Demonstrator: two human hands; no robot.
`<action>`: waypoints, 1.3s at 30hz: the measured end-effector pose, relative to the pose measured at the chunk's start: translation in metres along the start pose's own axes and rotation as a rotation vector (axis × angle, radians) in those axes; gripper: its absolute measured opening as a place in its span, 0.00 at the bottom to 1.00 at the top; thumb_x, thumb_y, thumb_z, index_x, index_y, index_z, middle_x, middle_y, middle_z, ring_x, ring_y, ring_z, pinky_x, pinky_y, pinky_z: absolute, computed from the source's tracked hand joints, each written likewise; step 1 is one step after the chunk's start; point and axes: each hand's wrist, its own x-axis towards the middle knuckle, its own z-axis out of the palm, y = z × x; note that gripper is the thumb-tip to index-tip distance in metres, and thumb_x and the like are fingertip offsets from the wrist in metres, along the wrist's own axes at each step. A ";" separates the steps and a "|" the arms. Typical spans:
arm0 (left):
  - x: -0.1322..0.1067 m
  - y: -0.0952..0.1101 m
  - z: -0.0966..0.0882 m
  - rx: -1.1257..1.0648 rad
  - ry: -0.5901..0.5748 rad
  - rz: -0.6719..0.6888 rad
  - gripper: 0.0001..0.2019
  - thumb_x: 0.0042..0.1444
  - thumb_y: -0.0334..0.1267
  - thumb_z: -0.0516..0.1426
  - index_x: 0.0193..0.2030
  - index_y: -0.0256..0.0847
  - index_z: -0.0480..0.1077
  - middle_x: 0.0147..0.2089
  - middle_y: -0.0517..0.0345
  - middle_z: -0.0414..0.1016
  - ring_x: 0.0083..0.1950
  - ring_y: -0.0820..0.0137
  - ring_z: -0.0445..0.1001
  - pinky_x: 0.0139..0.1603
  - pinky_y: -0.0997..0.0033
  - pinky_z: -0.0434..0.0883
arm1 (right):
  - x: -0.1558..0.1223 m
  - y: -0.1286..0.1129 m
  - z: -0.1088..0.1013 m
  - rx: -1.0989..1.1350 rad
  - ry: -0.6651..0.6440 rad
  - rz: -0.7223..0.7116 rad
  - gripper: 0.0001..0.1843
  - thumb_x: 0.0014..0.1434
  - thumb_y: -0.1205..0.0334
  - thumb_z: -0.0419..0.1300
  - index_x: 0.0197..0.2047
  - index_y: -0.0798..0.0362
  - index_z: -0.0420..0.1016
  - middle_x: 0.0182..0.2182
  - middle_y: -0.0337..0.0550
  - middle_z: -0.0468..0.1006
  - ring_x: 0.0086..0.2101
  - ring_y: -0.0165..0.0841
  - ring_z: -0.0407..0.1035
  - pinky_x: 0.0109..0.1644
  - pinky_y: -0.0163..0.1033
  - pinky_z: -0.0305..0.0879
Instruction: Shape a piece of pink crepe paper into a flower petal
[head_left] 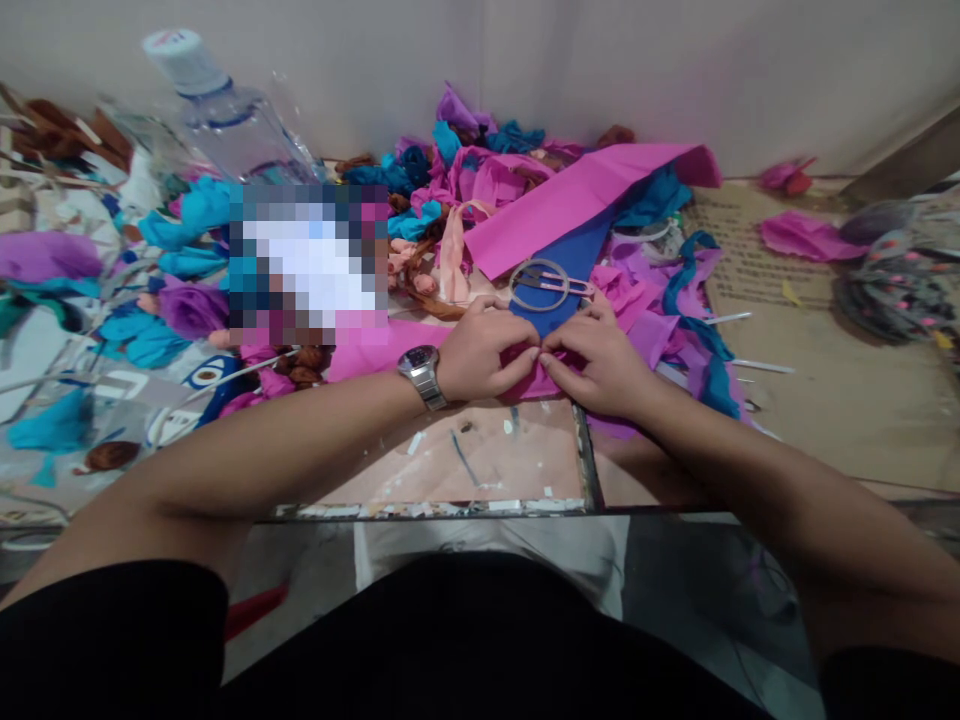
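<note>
My left hand (484,350), with a metal watch (421,375) on its wrist, pinches a small piece of pink crepe paper (521,385) at the table's front. My right hand (596,358) pinches the same paper, its thumb and fingertips meeting those of the left. The paper is mostly hidden under my fingers. Just beyond my fingertips lies a blue sheet (571,250). On it rest a grey oval ring (517,290) and a slim looped piece (579,288) whose kind I cannot make out. A large folded pink sheet (555,205) slants across behind them.
Crumpled scraps in turquoise (199,208), purple (196,305) and brown cover the left and back. A clear bottle (240,125) with a white cap stands back left, near a blurred-out patch. Brown cardboard (817,400) and a dark netted bundle (892,285) lie right.
</note>
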 end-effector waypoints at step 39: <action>0.001 0.002 -0.002 0.011 -0.029 -0.014 0.16 0.74 0.49 0.55 0.43 0.44 0.80 0.40 0.56 0.89 0.41 0.63 0.81 0.70 0.47 0.65 | 0.002 -0.002 -0.002 0.008 -0.088 0.061 0.14 0.76 0.51 0.60 0.41 0.49 0.78 0.35 0.41 0.86 0.38 0.37 0.74 0.67 0.56 0.56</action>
